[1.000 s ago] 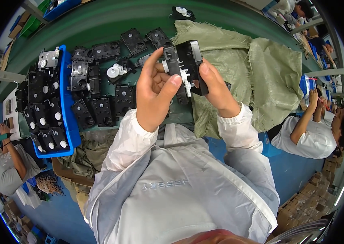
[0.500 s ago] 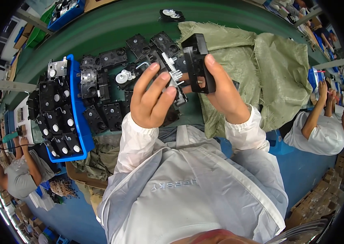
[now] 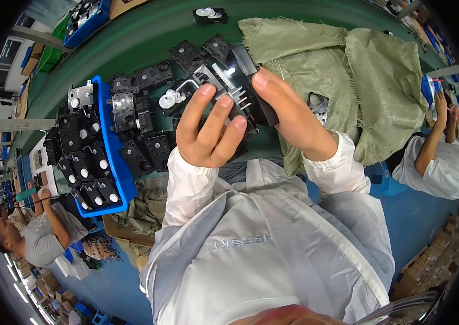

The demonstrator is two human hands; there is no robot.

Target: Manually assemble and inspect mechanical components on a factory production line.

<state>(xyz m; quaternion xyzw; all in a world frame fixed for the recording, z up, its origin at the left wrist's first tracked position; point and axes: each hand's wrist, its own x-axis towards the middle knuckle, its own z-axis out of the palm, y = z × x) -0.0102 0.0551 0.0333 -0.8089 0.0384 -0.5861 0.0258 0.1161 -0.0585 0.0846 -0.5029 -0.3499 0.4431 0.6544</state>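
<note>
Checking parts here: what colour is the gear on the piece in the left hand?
The gear is white, seen best in the head view.

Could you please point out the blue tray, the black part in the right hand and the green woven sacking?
Blue tray (image 3: pixel 114 151): head view, on its right-hand wall.
Black part (image 3: pixel 261 107): head view, on its lower half.
Green woven sacking (image 3: pixel 328 70): head view, near its middle.

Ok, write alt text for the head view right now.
The left hand holds a dark part with white gears close to a black casing in the right hand, above a green table. A blue tray of black units stands at the left; green sacking lies at the right.
</note>
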